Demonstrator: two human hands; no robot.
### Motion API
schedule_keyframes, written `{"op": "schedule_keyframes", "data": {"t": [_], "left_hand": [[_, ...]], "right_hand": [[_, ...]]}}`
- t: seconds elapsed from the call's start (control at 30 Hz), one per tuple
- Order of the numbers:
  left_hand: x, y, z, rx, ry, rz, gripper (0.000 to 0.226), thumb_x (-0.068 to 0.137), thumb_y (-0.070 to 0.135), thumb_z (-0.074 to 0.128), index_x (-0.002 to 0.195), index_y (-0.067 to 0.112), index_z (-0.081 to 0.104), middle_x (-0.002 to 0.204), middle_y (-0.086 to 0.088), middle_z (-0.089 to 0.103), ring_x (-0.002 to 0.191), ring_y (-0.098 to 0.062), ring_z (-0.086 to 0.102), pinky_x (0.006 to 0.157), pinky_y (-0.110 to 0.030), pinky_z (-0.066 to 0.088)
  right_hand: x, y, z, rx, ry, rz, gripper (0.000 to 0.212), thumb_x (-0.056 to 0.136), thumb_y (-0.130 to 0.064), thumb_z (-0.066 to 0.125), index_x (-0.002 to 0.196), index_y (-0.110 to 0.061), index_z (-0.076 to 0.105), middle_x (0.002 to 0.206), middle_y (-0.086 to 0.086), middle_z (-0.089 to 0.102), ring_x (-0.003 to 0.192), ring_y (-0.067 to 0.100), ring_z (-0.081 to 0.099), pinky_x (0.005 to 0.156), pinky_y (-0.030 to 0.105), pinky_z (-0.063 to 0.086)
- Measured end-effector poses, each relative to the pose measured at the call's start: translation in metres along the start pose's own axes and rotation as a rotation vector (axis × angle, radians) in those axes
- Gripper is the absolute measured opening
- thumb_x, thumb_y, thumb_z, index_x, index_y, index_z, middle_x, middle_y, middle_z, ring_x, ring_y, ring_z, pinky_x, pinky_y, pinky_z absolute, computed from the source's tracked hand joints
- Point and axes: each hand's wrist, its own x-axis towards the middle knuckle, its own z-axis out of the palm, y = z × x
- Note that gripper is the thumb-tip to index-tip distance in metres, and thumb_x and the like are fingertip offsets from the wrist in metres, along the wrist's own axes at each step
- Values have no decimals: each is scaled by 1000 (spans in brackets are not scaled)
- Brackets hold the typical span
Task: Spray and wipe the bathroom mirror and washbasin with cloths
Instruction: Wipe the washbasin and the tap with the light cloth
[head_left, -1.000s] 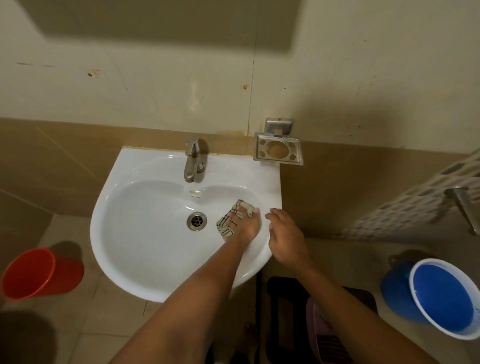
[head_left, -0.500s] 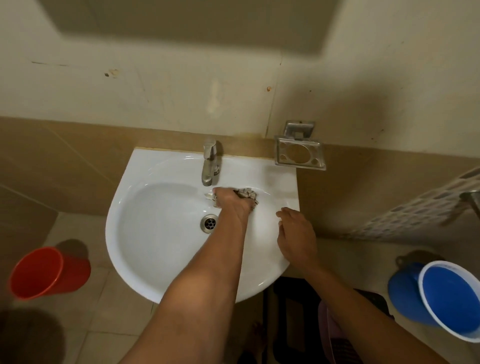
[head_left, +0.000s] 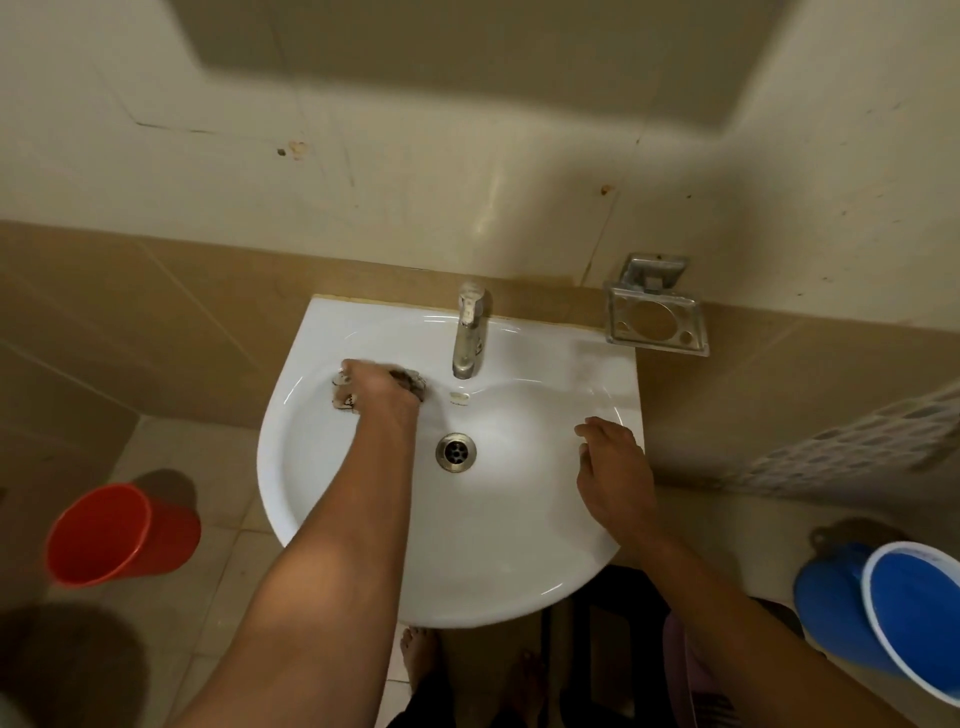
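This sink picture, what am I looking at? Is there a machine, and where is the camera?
No machine here: a person cleans with bare hands. The camera sits on their head, looking down, so both arms reach in from below. The left hand presses a patterned cloth against the inside of the white basin, left of the tap. The right hand holds nothing and rests on the basin's right rim. The drain lies in the middle. An empty metal soap holder hangs on the wall. On the floor stand a red bucket and a blue bucket.
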Motion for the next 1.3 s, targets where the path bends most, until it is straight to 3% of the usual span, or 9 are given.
{"op": "schedule_keyframes", "data": {"t": [0.07, 0.17, 0.3, 0.47, 0.57, 0.67, 0.83, 1.0, 1.3], "left_hand": [[20, -25, 4, 157, -16, 8, 94, 74, 76, 33, 147, 18, 36, 148, -10, 46, 128, -31, 51, 93, -47, 44], [-11, -60, -6, 473, -47, 275, 75, 99, 51, 35, 156, 14, 5, 163, -12, 18, 145, -31, 28, 117, -48, 24], [-39, -117, -52, 915, -385, 492, 86, 92, 67, 41, 156, 17, 14, 161, -13, 23, 148, -32, 24, 122, -51, 12], [-41, -167, -70, 1840, -728, 895, 67, 104, 41, 31, 157, 18, -2, 165, -10, -4, 152, -31, -4, 120, -53, 0], [-55, -183, -63, 1941, -983, 954, 68, 103, 46, 30, 155, 28, -9, 165, -5, -14, 152, -27, -12, 119, -52, -6], [-59, -183, -69, 2017, -1107, 1067, 68, 102, 49, 28, 154, 31, -12, 164, -4, -17, 151, -26, -14, 120, -53, -6], [-34, -144, -110, 2242, -1307, 1197, 66, 102, 49, 26, 154, 33, -10, 165, -4, -13, 151, -24, -14, 118, -44, -12], [-12, -96, -128, 2412, -1272, 1129, 64, 101, 51, 27, 155, 37, -6, 165, 0, -13, 152, -22, -13, 122, -47, -7], [14, -22, -105, 2593, -833, 1113, 61, 101, 53, 25, 155, 37, 1, 165, 3, -10, 152, -18, -11, 122, -46, -6]], "right_hand": [[-1, -2, 0, 14, 7, -3, 29, 88, 2, 58, 115, -4, 67, 123, 12, 65, 116, 31, 58, 92, 42, 49], [-3, 0, 2, 19, -1, -4, 30, 88, 1, 58, 116, -3, 66, 125, 13, 64, 117, 32, 57, 95, 41, 48], [-8, 5, 2, 47, -1, 6, 32, 86, 4, 58, 116, -3, 66, 126, 14, 63, 119, 32, 56, 96, 39, 47], [-13, 9, 4, 11, -11, -44, 30, 84, 2, 60, 113, -3, 67, 123, 14, 64, 117, 30, 58, 96, 39, 49], [-17, 13, 3, -46, -19, -105, 30, 75, 1, 69, 105, -3, 69, 115, 15, 67, 111, 32, 62, 93, 40, 51], [-23, 18, 5, -116, -30, -173, 32, 68, -3, 71, 100, -3, 70, 107, 15, 70, 106, 34, 64, 96, 41, 50], [-29, 18, 27, -211, -158, -191, 34, 74, -10, 62, 107, -7, 69, 119, 12, 65, 121, 33, 54, 111, 47, 36], [-38, 6, 42, -155, -165, -181, 27, 82, -7, 64, 108, -7, 70, 123, 12, 65, 123, 32, 54, 106, 46, 41], [-40, 8, 47, -131, -152, -139, 31, 73, -1, 74, 104, -3, 71, 116, 15, 69, 115, 35, 61, 98, 45, 47]]}}
